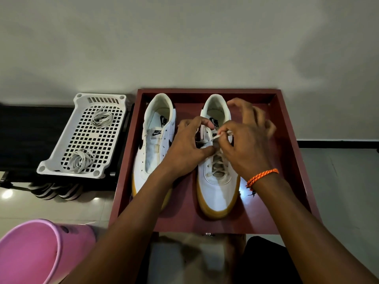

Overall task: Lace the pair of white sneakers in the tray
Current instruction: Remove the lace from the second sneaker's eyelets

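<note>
Both hands pinch the lace over the right sneaker, hiding its upper eyelets; right fingertips blurred.

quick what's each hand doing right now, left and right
Left hand: holding the upper part of the laced white gum-soled sneaker.
Right hand: pinching the flat white lace at that sneaker's top eyelets.

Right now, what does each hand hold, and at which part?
The right hand pinches the shoelace near its free end, above the right sneaker. The left hand grips that sneaker at its upper eyelets.
</note>
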{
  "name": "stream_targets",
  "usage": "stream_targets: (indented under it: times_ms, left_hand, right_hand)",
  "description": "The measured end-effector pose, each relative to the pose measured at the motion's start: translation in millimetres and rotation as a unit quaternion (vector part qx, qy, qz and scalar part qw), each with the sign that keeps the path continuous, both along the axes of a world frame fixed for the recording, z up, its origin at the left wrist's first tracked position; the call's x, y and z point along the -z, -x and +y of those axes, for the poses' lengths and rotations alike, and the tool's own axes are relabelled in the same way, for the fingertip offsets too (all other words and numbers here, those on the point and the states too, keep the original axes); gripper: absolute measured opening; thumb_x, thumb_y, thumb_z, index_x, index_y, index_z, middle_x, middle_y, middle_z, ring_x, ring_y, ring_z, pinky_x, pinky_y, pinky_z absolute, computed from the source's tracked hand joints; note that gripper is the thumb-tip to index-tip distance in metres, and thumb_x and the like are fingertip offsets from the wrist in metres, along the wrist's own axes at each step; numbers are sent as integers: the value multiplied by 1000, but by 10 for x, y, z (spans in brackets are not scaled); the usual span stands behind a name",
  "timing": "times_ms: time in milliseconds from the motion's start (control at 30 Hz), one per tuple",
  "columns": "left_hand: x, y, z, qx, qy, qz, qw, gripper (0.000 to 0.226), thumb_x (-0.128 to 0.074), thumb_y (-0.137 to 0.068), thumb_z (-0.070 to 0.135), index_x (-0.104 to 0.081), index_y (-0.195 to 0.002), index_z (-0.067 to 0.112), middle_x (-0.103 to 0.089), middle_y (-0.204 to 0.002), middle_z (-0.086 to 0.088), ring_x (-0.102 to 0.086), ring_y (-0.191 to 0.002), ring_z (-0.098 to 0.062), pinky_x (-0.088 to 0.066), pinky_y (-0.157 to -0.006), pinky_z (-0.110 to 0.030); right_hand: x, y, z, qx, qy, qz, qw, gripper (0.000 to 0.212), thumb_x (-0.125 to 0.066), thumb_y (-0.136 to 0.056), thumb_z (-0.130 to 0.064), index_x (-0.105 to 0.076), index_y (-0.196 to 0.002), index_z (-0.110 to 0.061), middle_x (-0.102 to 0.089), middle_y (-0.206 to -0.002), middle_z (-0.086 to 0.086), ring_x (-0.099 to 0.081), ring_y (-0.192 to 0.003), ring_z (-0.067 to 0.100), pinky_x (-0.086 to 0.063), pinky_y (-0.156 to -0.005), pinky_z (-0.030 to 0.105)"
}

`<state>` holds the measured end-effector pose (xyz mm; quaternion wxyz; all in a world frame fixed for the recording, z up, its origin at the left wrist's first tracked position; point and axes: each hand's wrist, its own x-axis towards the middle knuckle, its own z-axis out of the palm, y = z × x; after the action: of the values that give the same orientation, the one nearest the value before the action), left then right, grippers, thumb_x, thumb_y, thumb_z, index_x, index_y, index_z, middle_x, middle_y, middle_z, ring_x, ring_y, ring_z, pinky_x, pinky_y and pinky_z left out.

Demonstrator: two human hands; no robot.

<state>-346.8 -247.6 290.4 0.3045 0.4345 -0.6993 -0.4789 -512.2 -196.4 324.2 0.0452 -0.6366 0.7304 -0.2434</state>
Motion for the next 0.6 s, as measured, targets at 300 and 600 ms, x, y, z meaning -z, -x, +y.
stream_targets:
  times_ms: [300,600]
  left_hand:
    - [15,2,-2,-7,16,-2,1000,48,-89,-81,23,-62,-119,37,-54,-125,-3,-57,-119,-8,-50,-95,-15]
    - [17,13,-5,-5,1,-23,1000,51,-90,-81,23,-60,-119,41,-50,-125,0,-56,-121,-14,-50,-100,-21]
  right_hand:
    - [89,-38,15,-39,-20,2,999,15,-65,-88,-25,-77,-92,-33,-30,-167,-11,-26,-151,22,-27,-106,52]
    - [-58,122,-15,54,39,-14,998,12,-66,-83,-34,-70,-73,-28,-47,-147,-15,-43,-130,25,-29,-95,44]
